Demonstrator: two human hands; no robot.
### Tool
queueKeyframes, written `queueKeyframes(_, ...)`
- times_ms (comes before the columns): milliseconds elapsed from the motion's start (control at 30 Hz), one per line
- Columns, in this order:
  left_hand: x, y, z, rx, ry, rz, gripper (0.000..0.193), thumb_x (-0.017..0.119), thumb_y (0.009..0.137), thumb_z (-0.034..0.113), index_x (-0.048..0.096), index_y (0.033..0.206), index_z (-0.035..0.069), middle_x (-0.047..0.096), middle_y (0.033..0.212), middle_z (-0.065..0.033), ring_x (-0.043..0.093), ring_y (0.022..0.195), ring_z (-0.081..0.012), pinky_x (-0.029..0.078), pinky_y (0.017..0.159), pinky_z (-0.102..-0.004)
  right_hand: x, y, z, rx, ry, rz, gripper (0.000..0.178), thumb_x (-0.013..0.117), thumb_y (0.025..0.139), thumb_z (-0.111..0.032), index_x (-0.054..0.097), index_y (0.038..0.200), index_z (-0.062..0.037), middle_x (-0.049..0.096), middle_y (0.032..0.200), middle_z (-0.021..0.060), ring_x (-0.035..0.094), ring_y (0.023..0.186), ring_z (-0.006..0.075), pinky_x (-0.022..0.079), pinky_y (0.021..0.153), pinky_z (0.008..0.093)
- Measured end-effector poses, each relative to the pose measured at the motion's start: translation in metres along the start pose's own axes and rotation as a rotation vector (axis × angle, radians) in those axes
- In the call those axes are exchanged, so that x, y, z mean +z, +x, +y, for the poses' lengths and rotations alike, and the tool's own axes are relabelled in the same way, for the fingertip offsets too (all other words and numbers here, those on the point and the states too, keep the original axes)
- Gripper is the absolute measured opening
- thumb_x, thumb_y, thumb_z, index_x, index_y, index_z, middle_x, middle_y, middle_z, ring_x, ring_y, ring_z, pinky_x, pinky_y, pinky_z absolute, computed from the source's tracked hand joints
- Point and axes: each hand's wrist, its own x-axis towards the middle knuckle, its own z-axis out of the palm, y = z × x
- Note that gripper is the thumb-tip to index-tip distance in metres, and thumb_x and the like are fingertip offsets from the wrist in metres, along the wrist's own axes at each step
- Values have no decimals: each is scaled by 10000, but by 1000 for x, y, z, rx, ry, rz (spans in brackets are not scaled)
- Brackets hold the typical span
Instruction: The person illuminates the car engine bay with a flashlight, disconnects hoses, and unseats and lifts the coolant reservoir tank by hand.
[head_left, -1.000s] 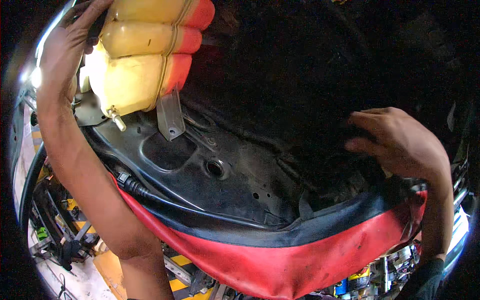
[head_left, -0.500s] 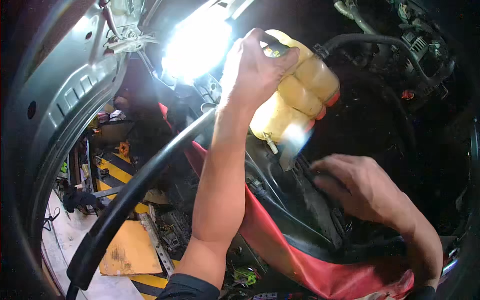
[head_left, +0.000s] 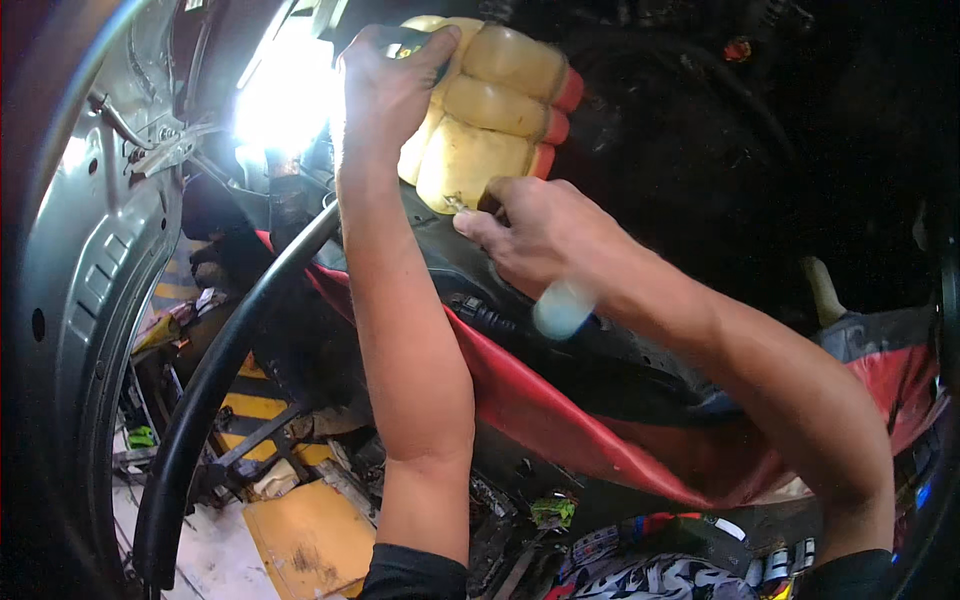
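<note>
A yellowed plastic coolant expansion tank (head_left: pixel 500 105) with rounded, ribbed chambers and reddish ends is held up over the dark engine bay. My left hand (head_left: pixel 385 100) is closed around its top end, over a dark cap with a partly visible label. At the tank's lower edge, a small spout (head_left: pixel 455 202) sticks out. My right hand (head_left: pixel 550 235) is closed in a pinch at this spout, thumb and fingertips on it. The fingers partly hide the spout's end.
A bright work lamp (head_left: pixel 288 100) glares beside my left hand. A thick black bar (head_left: pixel 235 350) slants up from the lower left. Red and black sheeting (head_left: pixel 560 430) drapes below my arms. A grey metal car panel (head_left: pixel 85 270) stands at left; an orange board (head_left: pixel 310 540) lies below.
My right hand has risen from below the tank to its spout and closed there. The view has shifted, so the tank and my left hand appear farther left and higher.
</note>
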Motion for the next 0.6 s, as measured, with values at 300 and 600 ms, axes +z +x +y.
queueKeyframes(300, -2, 2, -5, 26, -42, 10, 647, 894, 855, 444, 736, 1115, -127, 768, 1045, -314, 764, 978, -363, 581, 893, -445, -61, 81, 11, -56, 252, 600, 1064, 808, 819, -676, 575, 1372, 203, 679, 1313, 369, 702, 1229, 436, 576, 1026, 466)
queueKeyframes(600, 7, 3, 2, 5, 203, 100, 614, 588, 1049, 522, 730, 1236, -46, 740, 1159, -331, 724, 1104, -484, 554, 978, -518, -48, 100, 29, -89, 256, 529, 1009, 777, 789, -676, 652, 1375, 135, 734, 1258, 324, 731, 1173, 401, 557, 1045, 426)
